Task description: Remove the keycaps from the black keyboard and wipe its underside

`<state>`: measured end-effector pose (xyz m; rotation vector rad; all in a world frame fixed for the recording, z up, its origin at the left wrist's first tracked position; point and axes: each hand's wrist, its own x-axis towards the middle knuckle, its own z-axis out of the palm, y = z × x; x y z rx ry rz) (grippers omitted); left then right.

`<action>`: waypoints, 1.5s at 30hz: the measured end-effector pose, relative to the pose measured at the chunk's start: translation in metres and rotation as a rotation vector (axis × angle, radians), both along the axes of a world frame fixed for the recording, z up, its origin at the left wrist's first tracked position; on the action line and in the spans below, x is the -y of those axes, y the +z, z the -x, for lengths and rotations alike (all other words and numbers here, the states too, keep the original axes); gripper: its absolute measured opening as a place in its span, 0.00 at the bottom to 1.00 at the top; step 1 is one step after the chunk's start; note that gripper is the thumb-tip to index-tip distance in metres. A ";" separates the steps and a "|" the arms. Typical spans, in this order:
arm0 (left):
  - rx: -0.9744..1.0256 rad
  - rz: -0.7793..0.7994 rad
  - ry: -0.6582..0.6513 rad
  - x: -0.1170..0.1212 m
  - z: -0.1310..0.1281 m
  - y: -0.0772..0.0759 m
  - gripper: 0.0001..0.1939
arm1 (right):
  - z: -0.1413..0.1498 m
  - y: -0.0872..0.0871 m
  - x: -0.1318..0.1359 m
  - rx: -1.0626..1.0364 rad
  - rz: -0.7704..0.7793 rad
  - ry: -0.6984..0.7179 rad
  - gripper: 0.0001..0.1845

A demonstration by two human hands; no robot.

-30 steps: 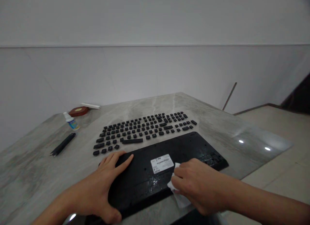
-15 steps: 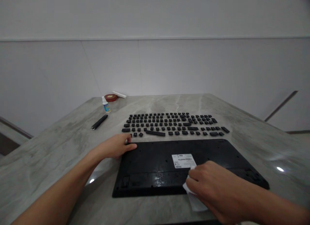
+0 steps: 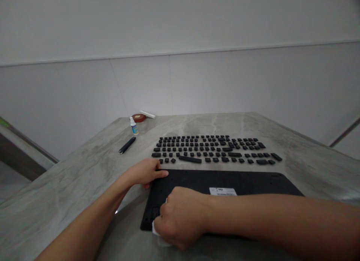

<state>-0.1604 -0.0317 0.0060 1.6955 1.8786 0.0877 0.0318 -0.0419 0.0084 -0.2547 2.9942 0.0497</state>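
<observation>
A black keyboard [image 3: 191,182] lies face down on the table, its underside and white label [image 3: 223,191] showing. My left hand [image 3: 147,171] grips its far left corner, the thumb on top and the fingers around the edge. Over the near left part of the keyboard, my right hand [image 3: 180,218] is closed on a white wipe [image 3: 161,240], pressing it against the underside near the left foot. My right forearm hides much of the keyboard's near and right side.
Loose black keycaps [image 3: 190,159] lie in rows beyond the keyboard on the grey marbled table [image 3: 98,156]. To the left are a dark elongated tool [image 3: 127,145], a small spray bottle [image 3: 134,126], a reddish-brown box [image 3: 138,118] and a white strip [image 3: 147,114] near the wall.
My right hand has moved left with the wipe, from beside the label to the keyboard's near left corner. The left hand keeps its grip. The whole view has shifted and tilted slightly.
</observation>
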 end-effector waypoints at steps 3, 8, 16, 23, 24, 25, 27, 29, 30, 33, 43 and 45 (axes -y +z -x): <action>0.025 0.016 -0.001 0.000 0.000 0.000 0.17 | 0.013 0.001 0.001 -0.005 -0.006 -0.004 0.12; 0.042 0.032 -0.006 0.000 0.000 -0.001 0.17 | 0.028 -0.006 -0.001 -0.148 0.013 -0.038 0.15; -0.026 -0.008 -0.038 -0.007 0.005 -0.002 0.09 | 0.030 -0.011 -0.027 -0.355 0.161 -0.350 0.13; 0.024 0.010 -0.019 -0.007 0.007 -0.002 0.15 | 0.028 -0.010 -0.022 -0.353 0.322 -0.234 0.15; 0.042 0.028 -0.013 -0.006 0.007 -0.003 0.16 | 0.028 -0.011 -0.023 -0.347 0.336 -0.179 0.15; 0.059 0.046 -0.009 -0.006 0.007 -0.003 0.17 | 0.028 -0.011 -0.024 -0.337 0.353 -0.129 0.15; 0.084 0.065 -0.007 -0.006 0.008 -0.005 0.18 | 0.029 -0.011 -0.029 -0.306 0.398 -0.075 0.14; 0.094 0.052 -0.014 -0.008 0.010 -0.006 0.16 | 0.029 -0.012 -0.035 -0.280 0.426 -0.108 0.12; 0.096 0.041 -0.019 -0.009 0.010 -0.007 0.15 | 0.030 -0.012 -0.037 -0.279 0.429 -0.145 0.11; 0.098 0.019 -0.033 -0.011 0.012 -0.010 0.12 | 0.030 -0.012 -0.039 -0.300 0.423 -0.221 0.11; 0.109 0.031 0.002 -0.010 0.013 -0.009 0.09 | 0.029 -0.002 -0.044 -0.192 0.472 -0.124 0.10; 0.117 0.038 0.014 -0.010 0.012 -0.009 0.10 | 0.029 -0.002 -0.044 -0.163 0.494 -0.126 0.10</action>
